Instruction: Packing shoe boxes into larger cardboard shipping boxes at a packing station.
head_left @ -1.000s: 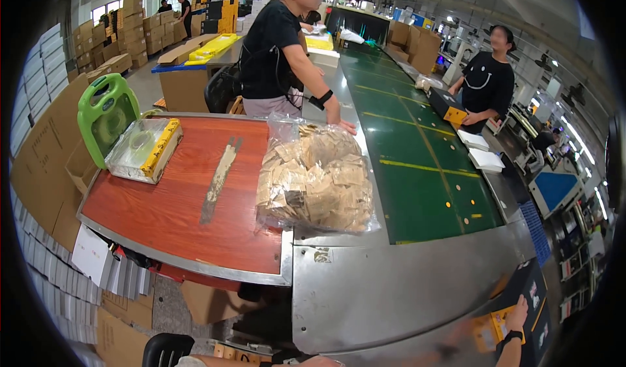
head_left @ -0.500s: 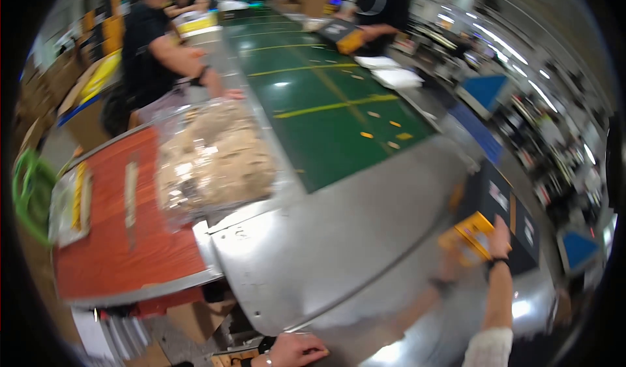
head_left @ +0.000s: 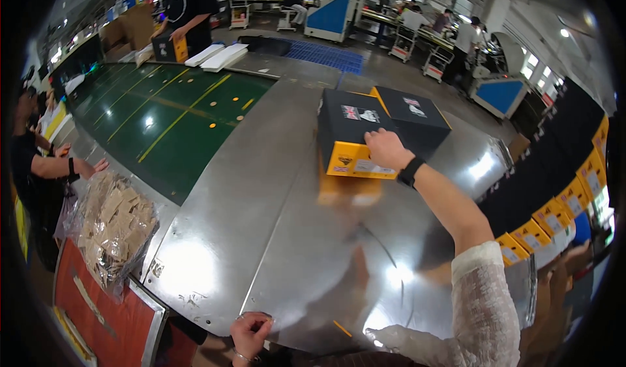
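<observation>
My right hand (head_left: pixel 389 150) is closed over the near edge of a black box (head_left: pixel 355 116) with an orange end panel, fingers on its lid. The box sits on the metal table (head_left: pixel 313 236). A second black box (head_left: pixel 414 116) with orange edging stands right beside it, partly hidden by the first. My left hand (head_left: pixel 251 334) is low by the near table edge, fingers curled in with nothing visible in them. A small orange strip (head_left: pixel 342 328) lies on the metal to its right.
A green conveyor belt (head_left: pixel 163 112) with yellow lines and small scraps runs to the back left. A clear bag of brown pieces (head_left: pixel 114 223) rests near a red board (head_left: pixel 120 321). Stacked black and orange boxes (head_left: pixel 548 191) stand right. Co-workers (head_left: pixel 189 8) stand at the belt.
The view has swung to the right. The near box, at the right before, now stands mid-table beside the second box, and my right hand has shifted from its orange end to its lid edge.
</observation>
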The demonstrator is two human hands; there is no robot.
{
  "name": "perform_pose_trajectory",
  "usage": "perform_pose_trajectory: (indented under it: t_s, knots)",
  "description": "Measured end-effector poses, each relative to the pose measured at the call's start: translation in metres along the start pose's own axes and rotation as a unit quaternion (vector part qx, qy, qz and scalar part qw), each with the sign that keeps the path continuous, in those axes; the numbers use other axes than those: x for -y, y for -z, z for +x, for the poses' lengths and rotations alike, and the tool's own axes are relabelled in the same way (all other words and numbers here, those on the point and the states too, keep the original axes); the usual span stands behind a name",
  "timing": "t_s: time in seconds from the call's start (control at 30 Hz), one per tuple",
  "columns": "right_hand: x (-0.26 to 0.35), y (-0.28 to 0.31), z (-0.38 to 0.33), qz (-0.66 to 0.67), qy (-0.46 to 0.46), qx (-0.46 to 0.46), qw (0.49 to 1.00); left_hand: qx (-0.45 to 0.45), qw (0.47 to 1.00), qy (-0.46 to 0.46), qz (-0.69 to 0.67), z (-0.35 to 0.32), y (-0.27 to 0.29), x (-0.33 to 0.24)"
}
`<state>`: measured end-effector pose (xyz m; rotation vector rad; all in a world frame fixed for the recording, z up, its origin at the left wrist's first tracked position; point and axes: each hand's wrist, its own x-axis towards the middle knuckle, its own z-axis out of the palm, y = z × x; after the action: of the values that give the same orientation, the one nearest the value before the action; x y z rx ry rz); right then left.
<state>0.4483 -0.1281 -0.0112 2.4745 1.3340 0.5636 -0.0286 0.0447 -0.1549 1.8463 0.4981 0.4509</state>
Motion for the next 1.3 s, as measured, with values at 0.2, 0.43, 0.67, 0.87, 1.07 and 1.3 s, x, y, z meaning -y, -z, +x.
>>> perform_pose_trajectory:
  t_s: [0.2, 0.43, 0.67, 0.87, 1.07, 1.3]
  knots:
    - [-0.001, 0.121, -0.003, 0.061, -0.015, 0.211, 0.976, -0.015, 0.998, 0.036, -0.042, -0.001, 0.002, 0.01]
    - [0.011, 0.161, -0.034, 0.065, -0.002, 0.266, 0.962, -0.044, 0.992, 0.054, -0.106, 0.0, 0.0, 0.015]
    - [0.02, 0.133, -0.177, 0.037, 0.021, 0.138, 0.99, -0.043, 0.998, 0.007, -0.035, 0.003, -0.004, 0.04]
    - [0.049, 0.054, -0.373, 0.115, -0.097, -0.051, 0.987, 0.01, 0.994, -0.018, 0.104, -0.004, 0.013, 0.048]
    - [0.069, 0.018, -0.458, 0.498, -0.668, -0.156, 0.531, 0.026, 0.997, -0.005, 0.073, 0.002, -0.002, 0.008]
    - [0.049, 0.043, -0.421, 0.778, -0.547, 0.076, 0.301, -0.012, 0.995, -0.012, 0.1, 0.002, -0.006, 0.003]
